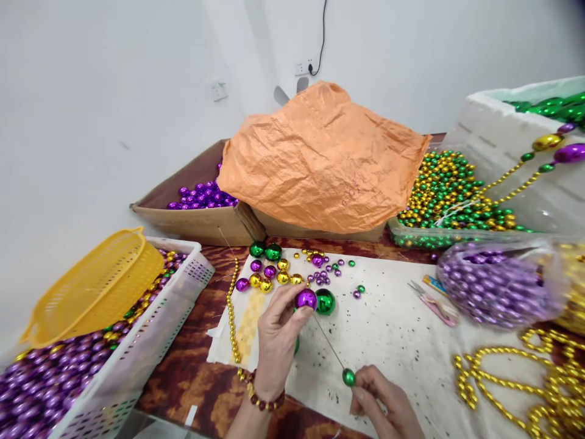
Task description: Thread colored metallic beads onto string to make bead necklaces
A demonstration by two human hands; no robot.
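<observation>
"So, in the head view, what is hidden or cut off?"

"The orange sack [315, 158] lies over the far boxes and hides part of the left cardboard box [205, 224] with its purple beads [201, 196]. The white crate [137, 360] runs out at the left edge, the foam box [493, 128] at the right. A green sliver [297, 344] shows beside the left hand [280, 326]; I can't tell its full shape."

"And the fingers?"

"The left thumb and fingertips are clamped on a shiny purple ball [306, 299], over the middle of the cloth [384, 341], just beside a large green ball [325, 302]. The right hand [381, 396], cut off at the near edge, pinches a small green bead [348, 377], nearer and to the right. A thin line [328, 338], wire or thread, I can't say, runs between purple ball and bead."

"Can you read anything?"

"Only a reddish scrawl [353, 190] on the sack, too faint. The yellow-and-blue thing [434, 284] beside the pink-handled scissors [439, 308] is too small to make out."

"Surface and room?"

"The cloth is white, dark-speckled, on a reddish-brown marbled tabletop [192, 366]. Beyond stand pale walls [114, 73], with a black plug [311, 68] in a socket [299, 68] and grey blades [302, 84], perhaps a fan's, above the sack."
</observation>
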